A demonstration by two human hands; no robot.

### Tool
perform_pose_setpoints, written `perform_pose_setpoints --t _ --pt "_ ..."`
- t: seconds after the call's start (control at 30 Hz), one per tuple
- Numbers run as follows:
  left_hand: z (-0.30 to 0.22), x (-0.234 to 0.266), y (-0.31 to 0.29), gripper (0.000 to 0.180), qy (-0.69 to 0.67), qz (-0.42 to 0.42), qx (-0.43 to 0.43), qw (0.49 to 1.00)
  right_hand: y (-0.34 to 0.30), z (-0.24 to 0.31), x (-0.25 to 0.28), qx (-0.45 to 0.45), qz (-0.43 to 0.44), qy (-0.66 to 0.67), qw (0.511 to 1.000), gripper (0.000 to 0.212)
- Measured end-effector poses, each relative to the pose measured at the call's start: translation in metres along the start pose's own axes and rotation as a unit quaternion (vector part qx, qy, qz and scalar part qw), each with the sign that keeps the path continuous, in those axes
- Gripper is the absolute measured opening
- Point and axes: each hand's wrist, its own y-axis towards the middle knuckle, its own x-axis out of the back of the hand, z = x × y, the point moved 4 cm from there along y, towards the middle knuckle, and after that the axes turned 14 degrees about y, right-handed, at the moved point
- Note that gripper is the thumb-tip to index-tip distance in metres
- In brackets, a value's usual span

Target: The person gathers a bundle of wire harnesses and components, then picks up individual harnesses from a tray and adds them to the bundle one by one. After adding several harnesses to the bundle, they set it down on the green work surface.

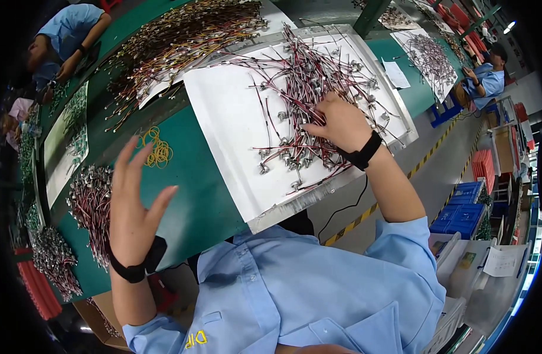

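A loose heap of red and black wire leads with small metal parts on their ends lies on a white-lined tray. My right hand is over the heap, its thumb and fingers closed on some of these leads; its fingertips are partly hidden among the wires. On the left, my left hand is raised above the green table with fingers spread and nothing in it. Just past its fingertips lies a loose pile of yellow rubber bands. Beside the left hand sit bunches of similar wire leads.
A large mound of red, black and yellow wires spreads behind the tray. More bunched leads lie at far left. Co-workers sit at the upper left and far right. Blue crates stand on the right.
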Motion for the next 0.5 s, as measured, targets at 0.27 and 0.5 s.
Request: perform_pose_setpoints --t 0.27,0.5 --pt "-0.072 -0.082 0.069 0.038 -0.365 0.234 -0.06 0.899 -0.005 0.017 0.027 0.022 -0.064 0.136 0.988 0.023" --pt "-0.121 -0.113 0.109 0.048 -0.537 0.117 0.02 0.835 -0.006 0.063 0.016 0.116 -0.094 0.148 0.978 0.015"
